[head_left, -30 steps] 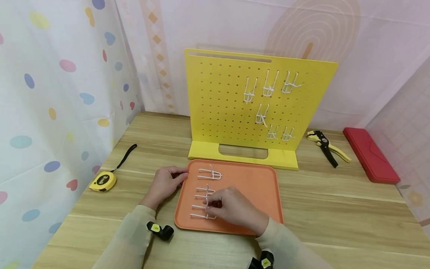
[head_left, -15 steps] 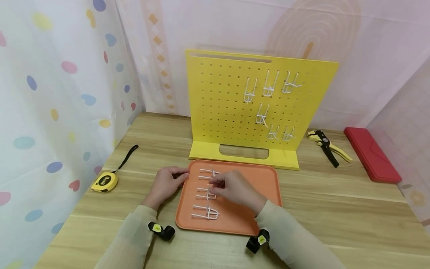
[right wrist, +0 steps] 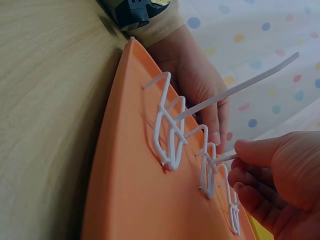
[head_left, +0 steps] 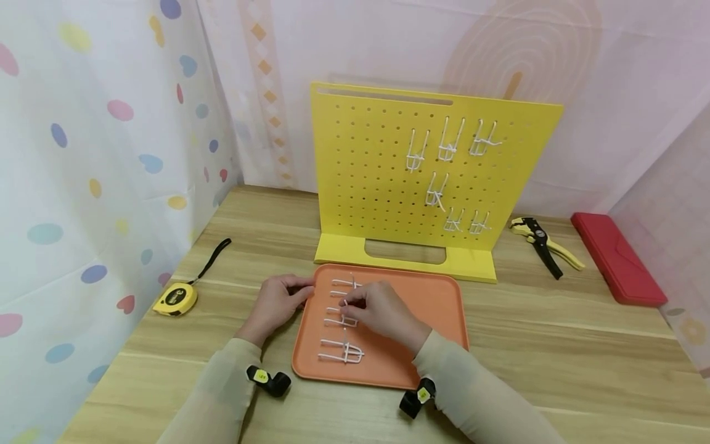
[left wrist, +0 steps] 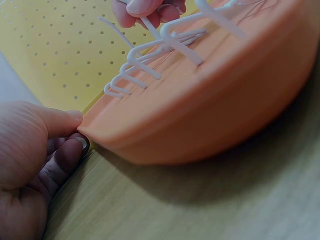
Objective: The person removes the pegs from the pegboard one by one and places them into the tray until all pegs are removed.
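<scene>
My right hand (head_left: 383,311) pinches the thin raised prong of the middle white wire pegboard hook (right wrist: 207,172) between thumb and fingertips. That hook lies on the orange tray (head_left: 421,320). Nearer me on the tray is another white hook (head_left: 333,357), whose long prong slants upward in the right wrist view. Beyond the middle one, a third hook (head_left: 342,282) is partly hidden behind my right fingers. My left hand (left wrist: 30,150) grips the tray's far left corner, thumb on top of the rim and fingers beneath.
Behind the tray stands a yellow pegboard (head_left: 366,185) with several white hooks (head_left: 447,151) mounted on its right half. A yellow tape measure (head_left: 176,299) lies at left. Wire strippers (head_left: 540,240) and a red case (head_left: 618,259) lie at right on the wooden table (head_left: 554,351).
My right hand has moved away from the nearest hook to the middle one and now pinches its prong. My left hand has stayed at the tray corner.
</scene>
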Demonstrator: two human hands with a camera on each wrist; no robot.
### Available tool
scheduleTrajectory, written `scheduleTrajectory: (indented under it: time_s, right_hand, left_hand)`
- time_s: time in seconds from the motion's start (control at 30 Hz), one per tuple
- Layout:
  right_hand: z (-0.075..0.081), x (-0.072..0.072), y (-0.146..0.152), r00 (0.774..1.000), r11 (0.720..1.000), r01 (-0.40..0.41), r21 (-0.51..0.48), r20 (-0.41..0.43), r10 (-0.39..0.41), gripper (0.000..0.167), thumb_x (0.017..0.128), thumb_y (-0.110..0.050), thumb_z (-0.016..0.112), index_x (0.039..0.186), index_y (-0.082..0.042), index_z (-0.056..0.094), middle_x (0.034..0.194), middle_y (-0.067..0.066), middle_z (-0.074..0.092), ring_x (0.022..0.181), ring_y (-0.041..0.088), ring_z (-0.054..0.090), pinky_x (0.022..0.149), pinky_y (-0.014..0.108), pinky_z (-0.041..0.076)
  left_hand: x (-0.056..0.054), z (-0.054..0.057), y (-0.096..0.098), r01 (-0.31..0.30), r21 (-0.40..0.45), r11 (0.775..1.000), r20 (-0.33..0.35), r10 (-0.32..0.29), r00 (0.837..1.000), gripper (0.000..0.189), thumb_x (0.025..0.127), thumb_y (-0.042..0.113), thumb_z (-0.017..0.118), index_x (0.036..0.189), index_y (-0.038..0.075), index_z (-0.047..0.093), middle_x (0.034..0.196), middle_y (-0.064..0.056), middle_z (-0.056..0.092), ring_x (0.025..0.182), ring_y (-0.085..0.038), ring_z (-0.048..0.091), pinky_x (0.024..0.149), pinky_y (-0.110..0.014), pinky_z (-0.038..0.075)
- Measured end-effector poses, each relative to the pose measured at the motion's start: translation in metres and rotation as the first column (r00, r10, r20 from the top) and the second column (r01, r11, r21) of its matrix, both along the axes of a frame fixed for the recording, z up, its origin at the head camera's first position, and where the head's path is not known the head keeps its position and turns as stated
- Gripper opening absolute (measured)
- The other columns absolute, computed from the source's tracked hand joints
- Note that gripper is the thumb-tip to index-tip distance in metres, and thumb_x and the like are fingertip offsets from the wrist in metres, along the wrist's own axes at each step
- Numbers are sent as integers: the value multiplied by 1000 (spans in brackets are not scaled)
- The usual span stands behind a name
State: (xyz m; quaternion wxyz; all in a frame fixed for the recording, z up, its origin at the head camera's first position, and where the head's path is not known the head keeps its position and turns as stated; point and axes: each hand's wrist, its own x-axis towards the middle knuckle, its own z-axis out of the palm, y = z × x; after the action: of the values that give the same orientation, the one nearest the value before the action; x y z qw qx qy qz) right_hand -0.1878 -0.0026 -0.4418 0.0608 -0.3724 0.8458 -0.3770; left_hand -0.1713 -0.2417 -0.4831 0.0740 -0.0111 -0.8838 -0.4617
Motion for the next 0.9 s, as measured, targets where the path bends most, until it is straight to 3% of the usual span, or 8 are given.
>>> scheduleTrajectory:
  time_s: [0.33, 0.5, 0.7, 0.9]
  right_hand:
    - [-3, 0, -2, 999, 1000, 4, 5, -38, -3, 7, 89, -19, 71, 89, -14, 77, 79, -10, 70, 63, -2, 57, 55, 18, 47]
    - [-2, 2, 3, 999, 999, 29, 19, -14, -29, 13, 89, -21, 71, 99, -14, 77, 82, -12, 68, 69, -2, 59, 62, 19, 49]
    - [9, 4, 30, 991, 992, 126, 9, 37, -126, 20, 89, -23, 70, 107, -14, 75, 90, -11, 69, 76, 3, 60, 66, 23, 51]
    - [23, -2, 81, 964, 962, 268, -56, 20, -267, 20, 89, -22, 71, 105, -10, 75, 89, -8, 71, 71, 8, 59, 62, 26, 50]
  left_hand:
    - [-1, -2, -1, -2, 7, 1000, 5, 2, 1000, 15, 89, 15, 70, 102, 9, 76, 93, -4, 72, 76, -13, 63, 63, -26, 52]
    - [-1, -1, 0, -9, 1, 1000, 21, 9, 1000, 15, 90, 16, 70, 103, 10, 76, 95, -3, 72, 79, -14, 63, 66, -29, 53]
    - [0, -2, 0, -9, 7, 1000, 20, 9, 1000, 16, 90, 16, 70, 103, 11, 76, 95, -3, 71, 79, -14, 63, 67, -30, 53]
    - [0, -1, 0, -5, 13, 1000, 14, 4, 1000, 16, 90, 16, 69, 104, 10, 76, 95, -4, 72, 77, -14, 63, 64, -28, 53]
